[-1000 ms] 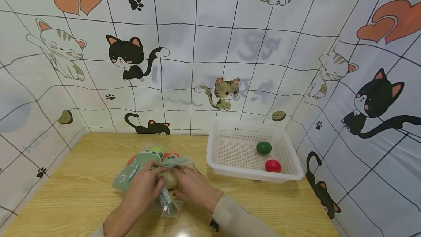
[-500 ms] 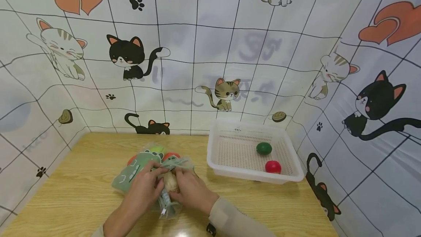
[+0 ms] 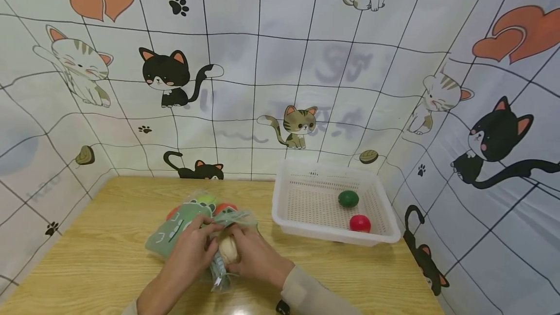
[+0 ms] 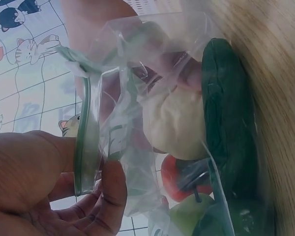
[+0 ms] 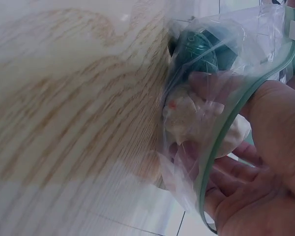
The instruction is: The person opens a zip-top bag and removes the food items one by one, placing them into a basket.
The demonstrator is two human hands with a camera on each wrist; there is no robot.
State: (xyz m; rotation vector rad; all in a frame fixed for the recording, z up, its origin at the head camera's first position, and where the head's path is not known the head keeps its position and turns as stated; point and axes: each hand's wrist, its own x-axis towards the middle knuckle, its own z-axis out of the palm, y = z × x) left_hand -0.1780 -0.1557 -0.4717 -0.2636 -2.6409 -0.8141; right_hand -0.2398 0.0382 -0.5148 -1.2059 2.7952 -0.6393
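Note:
A clear zip bag (image 3: 172, 232) with a green crocodile print lies on the table's left half, its mouth facing the person. My left hand (image 3: 190, 249) pinches the bag's green zip rim between thumb and fingers. Reaching through the mouth, my right hand (image 3: 260, 256) grips a cream-coloured, lumpy garlic-like piece (image 3: 228, 251), also seen through the plastic in the left wrist view. Beside that piece in the bag are a long dark green cucumber-like piece (image 4: 228, 108), a red piece (image 4: 169, 184) and a light green round piece (image 4: 187, 214). Plastic folds partly hide the right fingertips.
A white perforated basket (image 3: 323, 231) stands at the back right of the wooden table (image 3: 87, 256). In it lie a dark green oval piece (image 3: 348, 199) and a red round piece (image 3: 360, 223). Cat-printed cloth walls (image 3: 236, 62) rise behind and at both sides.
The right hand has shifted slightly and the cream piece has come a little nearer the person, with more of it showing. The left hand stays on the bag rim.

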